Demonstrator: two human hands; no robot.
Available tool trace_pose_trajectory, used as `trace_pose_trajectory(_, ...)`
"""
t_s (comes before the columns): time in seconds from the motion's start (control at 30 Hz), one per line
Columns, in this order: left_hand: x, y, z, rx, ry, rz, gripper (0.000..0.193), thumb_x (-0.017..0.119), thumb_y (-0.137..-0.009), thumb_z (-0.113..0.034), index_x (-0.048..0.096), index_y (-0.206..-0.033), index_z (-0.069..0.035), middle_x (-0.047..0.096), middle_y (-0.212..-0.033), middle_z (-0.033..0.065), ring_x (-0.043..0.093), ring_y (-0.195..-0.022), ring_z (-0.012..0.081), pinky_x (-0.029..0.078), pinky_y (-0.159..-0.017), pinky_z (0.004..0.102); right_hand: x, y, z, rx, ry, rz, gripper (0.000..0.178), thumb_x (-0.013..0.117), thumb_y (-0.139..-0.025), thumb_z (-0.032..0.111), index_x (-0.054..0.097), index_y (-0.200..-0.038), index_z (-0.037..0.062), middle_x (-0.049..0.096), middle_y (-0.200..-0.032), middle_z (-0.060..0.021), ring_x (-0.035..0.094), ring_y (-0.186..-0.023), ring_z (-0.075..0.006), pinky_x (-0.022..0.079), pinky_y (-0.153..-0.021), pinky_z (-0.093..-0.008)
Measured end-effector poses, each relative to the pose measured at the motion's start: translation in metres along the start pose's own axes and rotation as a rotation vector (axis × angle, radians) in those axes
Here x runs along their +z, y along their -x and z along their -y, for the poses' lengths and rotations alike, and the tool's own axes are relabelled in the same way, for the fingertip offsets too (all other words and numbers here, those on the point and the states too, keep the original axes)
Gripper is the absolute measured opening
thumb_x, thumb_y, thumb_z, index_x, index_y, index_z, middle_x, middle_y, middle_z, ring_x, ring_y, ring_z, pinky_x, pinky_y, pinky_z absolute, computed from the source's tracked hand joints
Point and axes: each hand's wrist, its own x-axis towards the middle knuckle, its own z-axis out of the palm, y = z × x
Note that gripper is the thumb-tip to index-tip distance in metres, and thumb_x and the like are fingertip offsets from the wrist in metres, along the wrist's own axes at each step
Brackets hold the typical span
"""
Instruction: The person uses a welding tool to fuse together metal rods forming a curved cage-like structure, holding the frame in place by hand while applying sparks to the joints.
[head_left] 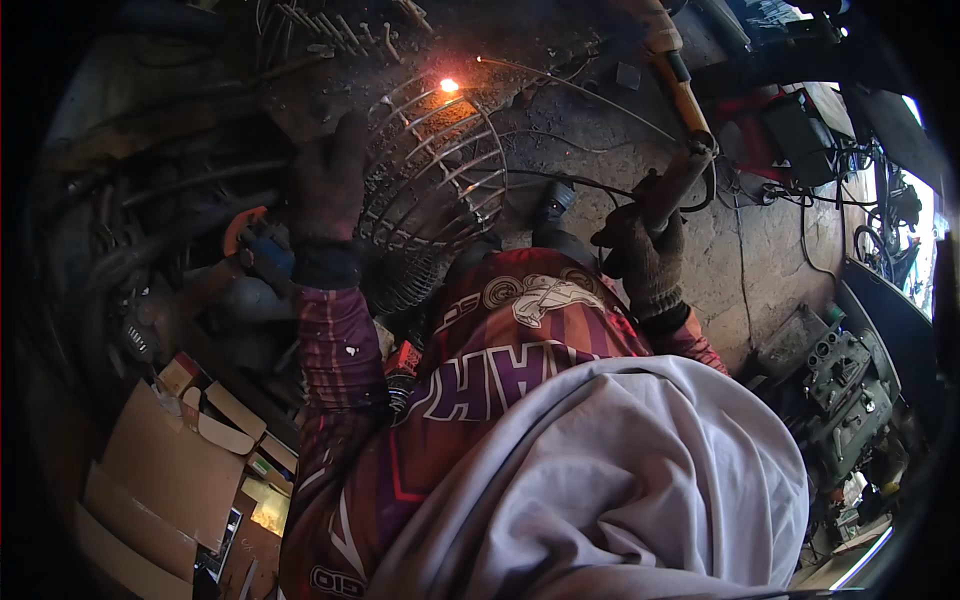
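A round cage of curved metal bars [470, 185] lies in front of me, with a bright orange glowing spot [449, 86] at its far edge. My right hand [645, 255], in a knitted work glove, is wrapped round the handle of a welding electrode holder [675, 190]. From the holder a long thin welding rod [590, 95] runs to the far left. Its tip glows orange, apart from the bright spot. My left hand [328, 190], in a dark glove, is beside the cage's left side. Shadow hides its fingers, so whether it grips a bar cannot be told.
A yellow-brown bar-shaped piece [685, 100] lies beyond the holder. Cables [742, 260] cross the floor at right, near a dark box-shaped machine [800, 135]. Greasy metal machinery [845, 390] stands at lower right. Cardboard boxes [165, 460] are at lower left. Several metal rods [325, 28] lie at the far side.
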Motion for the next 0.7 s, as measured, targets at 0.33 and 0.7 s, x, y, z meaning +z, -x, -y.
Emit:
trace_pose_trajectory(0.33, -0.001, 0.041, -0.02, 0.038, 0.267, -0.198, 0.038, 0.072, -0.095, -0.036, 0.07, -0.085, 0.0, 0.067, -0.074, 0.0035, 0.057, -0.07, 0.0119, 0.047, -0.068, 0.0331, -0.004, -0.003, 0.003, -0.004, -0.056, -0.047, 0.052, 0.073, -0.092, 0.022, 0.043, -0.129, 0.0029, 0.065, -0.09, -0.0094, 0.067, -0.074, -0.02, 0.057, -0.066, -0.0313)
trace_pose_trajectory(0.7, -0.001, 0.041, 0.002, 0.154, 0.225, -0.306, 0.04, 0.071, -0.095, -0.038, 0.068, -0.082, 0.0, 0.064, -0.068, 0.0073, 0.054, -0.064, 0.0124, 0.042, -0.059, 0.0358, -0.005, -0.004, 0.006, -0.019, -0.025, -0.05, 0.044, 0.071, -0.092, 0.019, 0.048, -0.124, 0.0011, 0.067, -0.089, -0.011, 0.069, -0.073, -0.0209, 0.055, -0.063, -0.0306)
